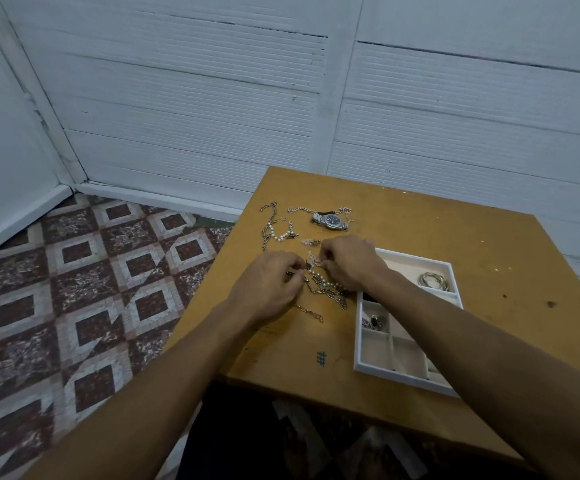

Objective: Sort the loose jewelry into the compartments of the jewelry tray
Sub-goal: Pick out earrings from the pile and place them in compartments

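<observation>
Your left hand (267, 282) was curled, its fingertips pinching the left edge of the tangled chains (328, 289) on the worktop (454, 220). Which strand it held could not be made out. Your right hand (347, 261) was curled too, thumb and fingers pinching a fine pale strand at the far side of the same knot. The two hands sat close together, with the knot between them and a little nearer to you.

From that pinch the tangle trailed toward you and to the right, so its long axis ran on a slant. Its near end lay just beside the left wall of the jewelry tray (358, 336). The tray lay to the right of both hands, partly under your right forearm, so your right hand was the nearer one for any drop into a compartment. My judgement was that the strands had to be parted first.

Bangles (433, 281) already lay in the tray's far compartment. Beyond your hands a watch (330, 221), a pearl bracelet (279, 235) and a link chain (269, 223) waited unsorted, well apart from the tray.
</observation>
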A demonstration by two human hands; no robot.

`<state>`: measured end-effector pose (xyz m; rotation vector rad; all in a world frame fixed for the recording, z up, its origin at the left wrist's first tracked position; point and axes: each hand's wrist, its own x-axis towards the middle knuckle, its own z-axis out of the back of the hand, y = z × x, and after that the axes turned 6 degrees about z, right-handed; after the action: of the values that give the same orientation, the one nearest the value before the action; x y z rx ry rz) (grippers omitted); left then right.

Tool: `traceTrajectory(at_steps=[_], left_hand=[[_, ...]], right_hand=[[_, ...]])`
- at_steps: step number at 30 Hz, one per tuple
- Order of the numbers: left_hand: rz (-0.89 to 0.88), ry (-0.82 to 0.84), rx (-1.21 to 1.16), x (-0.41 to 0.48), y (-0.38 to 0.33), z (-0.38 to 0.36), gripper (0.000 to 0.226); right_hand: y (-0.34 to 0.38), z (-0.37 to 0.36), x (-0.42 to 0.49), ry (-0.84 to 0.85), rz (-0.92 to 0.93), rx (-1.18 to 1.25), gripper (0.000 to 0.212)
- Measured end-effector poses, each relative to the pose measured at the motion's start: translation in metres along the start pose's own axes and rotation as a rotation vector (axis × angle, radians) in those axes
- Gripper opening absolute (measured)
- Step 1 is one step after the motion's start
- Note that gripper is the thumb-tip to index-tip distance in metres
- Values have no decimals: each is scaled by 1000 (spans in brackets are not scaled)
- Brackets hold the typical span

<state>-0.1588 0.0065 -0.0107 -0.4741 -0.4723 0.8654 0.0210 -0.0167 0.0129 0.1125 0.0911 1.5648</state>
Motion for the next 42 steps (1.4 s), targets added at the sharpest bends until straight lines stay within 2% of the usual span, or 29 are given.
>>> traceTrajectory(at_steps=[8, 14, 16, 20, 22, 26, 30, 42], left_hand=[[17, -31, -76, 12, -5, -3, 27], [183, -54, -299, 28, -24, -11, 26], [291, -81, -479, 35, -31, -13, 23], [623, -78, -1152, 51, -36, -9, 24], [671, -66, -1284, 55, -33, -9, 23], [689, -61, -1359, 57, -29, -12, 31], [707, -27, -1408, 59, -27, -16, 38], [690, 112, -1544, 61, -40, -19, 38]], right_hand=[[-4, 1, 1, 43, -6, -78, 16], [-4, 8, -2, -2, -31, 4, 17], [-5, 8, -3, -27, -38, 53, 16], [-9, 10, 0, -70, -73, 219, 8], [-9, 13, 1, -83, -96, 318, 6], [-12, 16, 0, -153, -127, 475, 9], [-11, 25, 3, -150, -95, 573, 12], [1, 56, 2, -187, -3, 571, 7]])
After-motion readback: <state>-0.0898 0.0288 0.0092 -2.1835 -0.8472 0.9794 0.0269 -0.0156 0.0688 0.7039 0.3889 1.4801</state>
